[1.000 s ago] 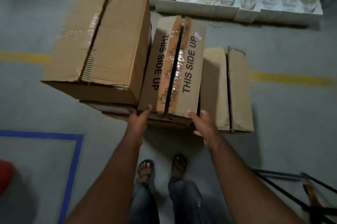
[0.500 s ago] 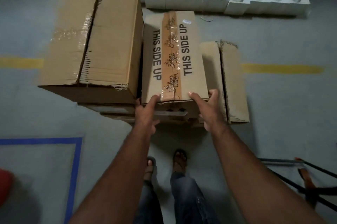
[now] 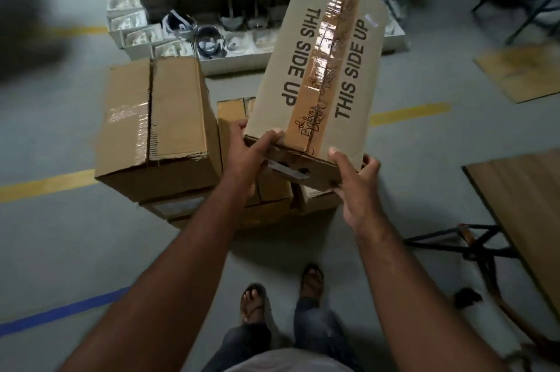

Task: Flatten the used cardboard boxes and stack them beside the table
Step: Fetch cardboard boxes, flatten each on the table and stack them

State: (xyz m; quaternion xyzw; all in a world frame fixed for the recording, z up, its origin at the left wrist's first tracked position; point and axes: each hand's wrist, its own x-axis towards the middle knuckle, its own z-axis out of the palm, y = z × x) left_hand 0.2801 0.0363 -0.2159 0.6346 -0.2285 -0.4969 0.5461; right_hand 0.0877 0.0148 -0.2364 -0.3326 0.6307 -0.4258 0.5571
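Note:
A cardboard box printed "THIS SIDE UP" [image 3: 321, 68], taped down its middle, is lifted off the pile and tilted to the right. My left hand [image 3: 247, 156] grips its near left corner, thumb on top. Its near right corner sits in the grip of my right hand [image 3: 353, 187], thumb on the top face and fingers round the side. A larger taped box [image 3: 157, 126] stands to the left on flattened cardboard [image 3: 230, 214]. Another box [image 3: 233, 111] shows partly behind my left hand.
White trays of small parts [image 3: 169, 41] line the floor beyond the boxes, with a dark stack behind. A wooden table top [image 3: 521, 208] on a black folding frame [image 3: 472, 247] is at the right. A flat cardboard sheet [image 3: 521, 71] lies far right. My sandalled feet [image 3: 281, 293] stand below.
Both hands closed on the "THIS SIDE UP" box's near end and raised it off the pile, swinging it up and to the right. The view tipped upward.

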